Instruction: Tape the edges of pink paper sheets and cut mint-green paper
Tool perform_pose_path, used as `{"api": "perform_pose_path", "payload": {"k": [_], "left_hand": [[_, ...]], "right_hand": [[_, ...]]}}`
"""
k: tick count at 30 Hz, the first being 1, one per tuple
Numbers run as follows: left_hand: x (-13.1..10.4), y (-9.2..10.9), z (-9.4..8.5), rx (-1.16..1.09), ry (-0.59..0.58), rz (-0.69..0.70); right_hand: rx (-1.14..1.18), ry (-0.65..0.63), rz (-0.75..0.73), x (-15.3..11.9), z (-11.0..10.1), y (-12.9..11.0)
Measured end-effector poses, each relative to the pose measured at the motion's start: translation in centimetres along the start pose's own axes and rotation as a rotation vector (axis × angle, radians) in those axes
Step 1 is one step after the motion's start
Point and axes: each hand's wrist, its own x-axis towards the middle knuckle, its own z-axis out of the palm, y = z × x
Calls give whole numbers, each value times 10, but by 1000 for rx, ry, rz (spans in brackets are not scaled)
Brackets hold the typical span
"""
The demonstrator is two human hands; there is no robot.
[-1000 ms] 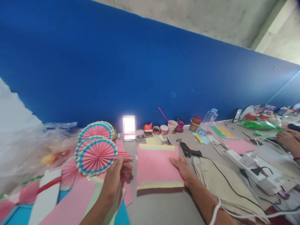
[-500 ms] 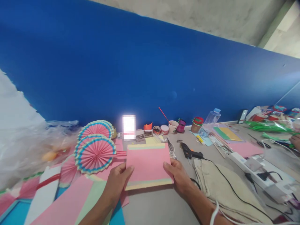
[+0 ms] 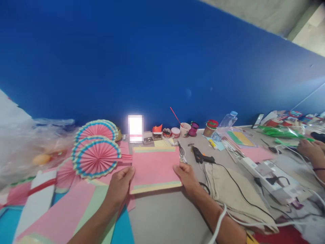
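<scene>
A pink paper sheet (image 3: 156, 167) with pale green and yellow strips along its top and bottom edges is held up above the grey table (image 3: 162, 217). My left hand (image 3: 121, 183) pinches its left edge, thumb on the front. At the right edge my right hand (image 3: 187, 176) grips it the same way; the fingers behind the paper are partly hidden. Pleated pink fans (image 3: 98, 158) with blue and cream rims lie left of the sheet. Loose pink paper (image 3: 58, 210) and green paper (image 3: 95, 206) are under and beside my left forearm.
A glue gun (image 3: 201, 156) lies right of the sheet, its cord crossing a beige cloth (image 3: 233, 193). Farther right are a power strip (image 3: 269, 179) and another person's hands (image 3: 311, 150). Cups, including a white one (image 3: 185, 128), and a bottle (image 3: 228, 120) line the blue wall.
The view has shifted, so the table items appear slightly higher and farther left. Both my hands still hold the pink sheet. More of the other person's hands shows at the right.
</scene>
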Motion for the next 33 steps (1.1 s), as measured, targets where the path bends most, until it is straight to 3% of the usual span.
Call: {"api": "perform_pose_path", "payload": {"k": [4,7,11,14,17,20,23,26,29,33], "left_hand": [[-5,12,2,-62,4,-56],[-6,40,-8,-196,5,-72],[-8,85,-49,-276,87,8],[-25,100,-92,68,152,187],[-50,87,-127,655,85,22],[-72,53,-140,799,42,-133],[-85,18,-132,1007,10,-83],[-91,-3,-116,1206,-21,-45],[-92,-8,-105,1245,3,-65],[-92,-2,-106,1252,-22,-119]], "right_hand": [[73,60,31,1,-4,-8],[189,173,40,5,-10,-12],[272,209,49,8,-15,-9],[280,175,55,6,-15,-7],[280,158,49,1,-16,-8],[264,160,17,-3,-20,-10],[253,159,7,-5,-21,-12],[228,139,19,-7,-19,-12],[200,119,37,-8,-16,-11],[204,127,67,-8,-18,-11]]}}
